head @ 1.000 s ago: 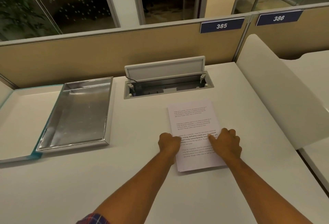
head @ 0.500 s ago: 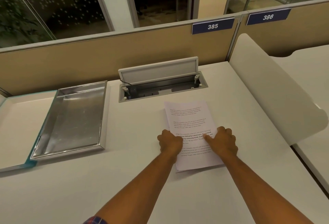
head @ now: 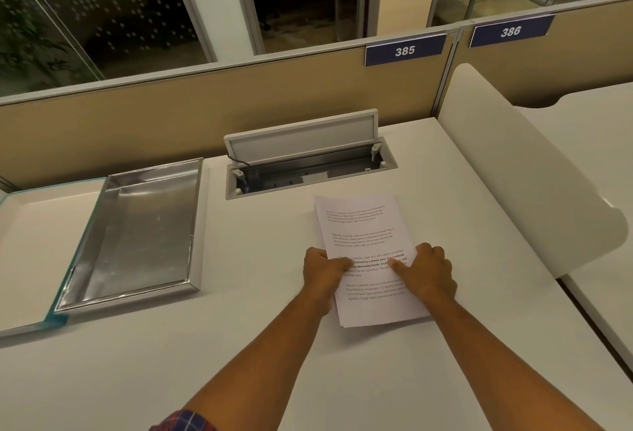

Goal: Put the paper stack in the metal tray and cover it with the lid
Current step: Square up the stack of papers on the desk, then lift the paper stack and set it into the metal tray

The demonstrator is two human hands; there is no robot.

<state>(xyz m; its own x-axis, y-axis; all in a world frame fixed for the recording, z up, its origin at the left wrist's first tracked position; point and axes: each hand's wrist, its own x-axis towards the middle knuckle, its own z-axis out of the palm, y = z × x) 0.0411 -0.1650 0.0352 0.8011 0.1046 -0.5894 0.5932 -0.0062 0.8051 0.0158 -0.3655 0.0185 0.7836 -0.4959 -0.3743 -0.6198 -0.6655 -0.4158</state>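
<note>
A stack of white printed paper (head: 363,225) lies on the white desk, right of centre. My left hand (head: 323,271) grips its left edge, thumb on top. My right hand (head: 428,273) grips its right edge, thumb lying across the text. The near part of the stack looks slightly raised off the desk. The empty metal tray (head: 144,228) sits to the left, apart from the paper. A flat glass lid (head: 37,245) with greenish edges lies beside the tray on its left, partly tucked under the tray's rim.
An open cable box (head: 308,170) with its flap up is set into the desk just behind the paper. A beige partition (head: 205,108) runs along the back. A white curved divider (head: 520,170) stands on the right.
Both hands have closed tighter on the paper's side edges and the stack has shifted slightly. The camera has drifted a little.
</note>
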